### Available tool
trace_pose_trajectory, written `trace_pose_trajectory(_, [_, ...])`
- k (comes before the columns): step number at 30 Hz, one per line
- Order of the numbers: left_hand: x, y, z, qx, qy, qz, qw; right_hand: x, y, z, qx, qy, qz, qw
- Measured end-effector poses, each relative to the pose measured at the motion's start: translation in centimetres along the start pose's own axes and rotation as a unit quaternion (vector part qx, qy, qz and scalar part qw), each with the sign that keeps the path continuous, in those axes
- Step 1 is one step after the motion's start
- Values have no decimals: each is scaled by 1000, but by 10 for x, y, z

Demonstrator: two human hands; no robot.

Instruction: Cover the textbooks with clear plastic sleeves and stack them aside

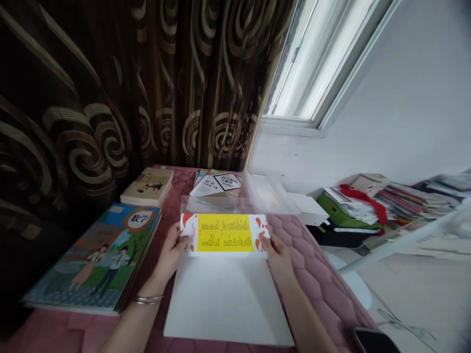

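Left hand (171,252) and right hand (279,257) each pinch one end of the yellow-and-white card (225,234), thumbs on top. Card at far end of white sheet (228,301), above pink quilting (312,279); books (99,262) left.

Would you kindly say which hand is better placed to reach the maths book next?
Probably the left hand, nearer the maths book, although it and the right hand hold the printed sheet.

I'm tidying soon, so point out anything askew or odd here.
The heap at right looks untidy: papers lie aslant, with a red strip trailing across. Beyond the yellow-and-white sheet, a white-covered book sits crooked. No spill shows.
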State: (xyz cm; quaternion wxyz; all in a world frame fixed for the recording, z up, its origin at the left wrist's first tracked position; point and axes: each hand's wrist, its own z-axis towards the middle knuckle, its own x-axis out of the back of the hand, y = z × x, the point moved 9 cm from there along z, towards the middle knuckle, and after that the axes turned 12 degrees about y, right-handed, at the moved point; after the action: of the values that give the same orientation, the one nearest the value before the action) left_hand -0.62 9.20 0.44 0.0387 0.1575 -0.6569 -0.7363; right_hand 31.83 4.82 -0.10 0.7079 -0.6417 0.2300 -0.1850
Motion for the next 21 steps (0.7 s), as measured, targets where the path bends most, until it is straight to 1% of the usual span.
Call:
trace_pose_trajectory(3, [-4,1,0,-15,-5,-5,1000,-1,3,-3,-44,-8,40,998])
trace_pose_trajectory(7, [-7,-1,0,-20,-10,-10,1000,-1,3,0,-31,3,17,999])
trace_pose_trajectory(13, [-3,-5,4,-30,3,10,999,-1,3,2,-2,3,-23,1000])
trace_pose_trajectory(15, [-1,-4,5,-43,13,23,999,2,5,1,-11,16,-24,1000])
trace_pose_trajectory(18, [1,-3,5,-63,27,42,997,6,10,-1,-40,33,3,999])
trace_pose_trajectory(21, [0,-3,4,-64,28,43,997,-2,11,-3,-48,-8,29,998])
